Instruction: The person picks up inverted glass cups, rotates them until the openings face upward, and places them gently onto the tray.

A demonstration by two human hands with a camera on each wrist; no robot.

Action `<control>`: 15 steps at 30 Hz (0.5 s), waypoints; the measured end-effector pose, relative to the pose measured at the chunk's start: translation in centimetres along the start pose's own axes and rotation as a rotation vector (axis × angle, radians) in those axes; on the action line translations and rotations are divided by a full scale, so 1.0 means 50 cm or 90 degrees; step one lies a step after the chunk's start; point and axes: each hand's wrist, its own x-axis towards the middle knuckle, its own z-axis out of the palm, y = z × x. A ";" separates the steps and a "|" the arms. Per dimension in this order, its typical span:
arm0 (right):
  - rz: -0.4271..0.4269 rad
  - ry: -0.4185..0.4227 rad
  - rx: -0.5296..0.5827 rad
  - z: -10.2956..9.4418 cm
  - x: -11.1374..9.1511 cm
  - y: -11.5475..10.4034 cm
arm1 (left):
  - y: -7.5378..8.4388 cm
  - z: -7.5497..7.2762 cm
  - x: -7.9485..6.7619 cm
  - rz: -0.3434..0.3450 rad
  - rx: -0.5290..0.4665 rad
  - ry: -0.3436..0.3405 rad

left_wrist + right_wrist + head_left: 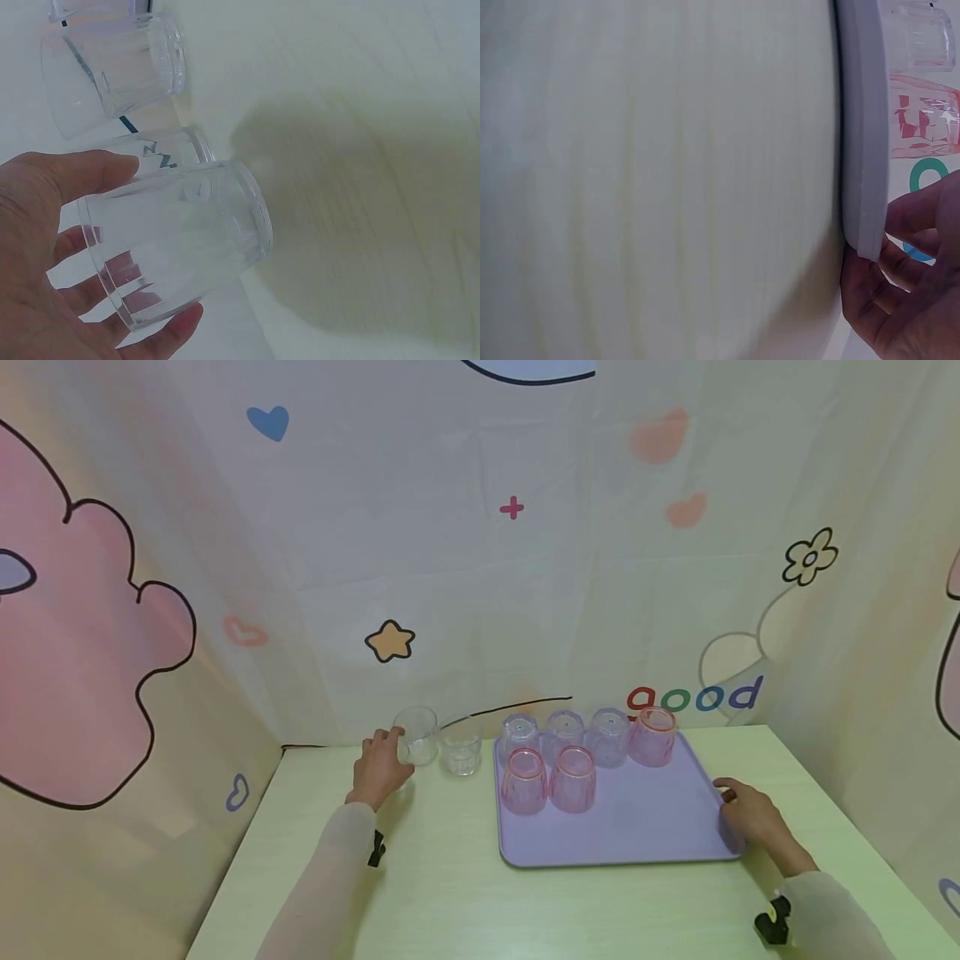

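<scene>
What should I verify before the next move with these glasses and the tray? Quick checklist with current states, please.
1. Left grip secured on the nearest clear glass: ok, thumb and fingers are round it.
2. That glass's base lifted off the table: cannot tell.
3. Right grip on the tray: ok, at its right edge.
4. Free space on the tray: ok, there is a bare area right of the two front pink glasses.
5. All clear glasses on the tray: not ok, the one in hand and two others are off it, to its left.
</scene>
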 end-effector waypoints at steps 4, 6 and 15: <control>0.003 0.001 0.000 0.001 0.002 0.002 | 0.002 -0.006 -0.004 0.002 0.001 0.005; 0.007 0.000 0.000 0.002 0.004 0.004 | 0.004 -0.009 -0.007 0.005 0.001 0.011; 0.005 0.002 -0.002 0.006 0.006 0.009 | 0.012 -0.031 -0.012 0.010 -0.011 0.046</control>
